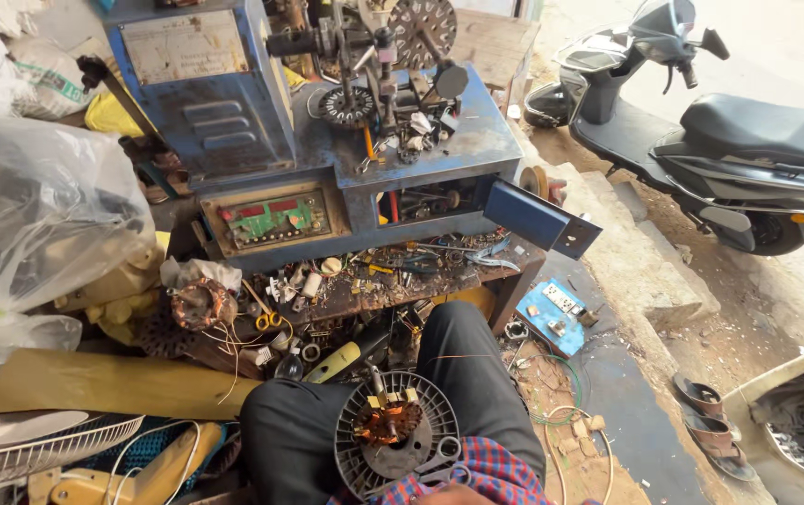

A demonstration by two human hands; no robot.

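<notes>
The hands are barely in frame, so I can't tell their grip, but the fan motor stator (391,440) on the lap looks heavy and rigid, best held by its rim, not the fragile copper windings (385,423), with the blue winding machine (327,122) beyond.

Low wooden desk (514,257): carrying blue winding machine (327,140); littered with scissors (271,321), small metal parts, wire scraps.

Bright daylight from the right, shaded cluttered left, sharp focus, wide-angle edge bending
</notes>
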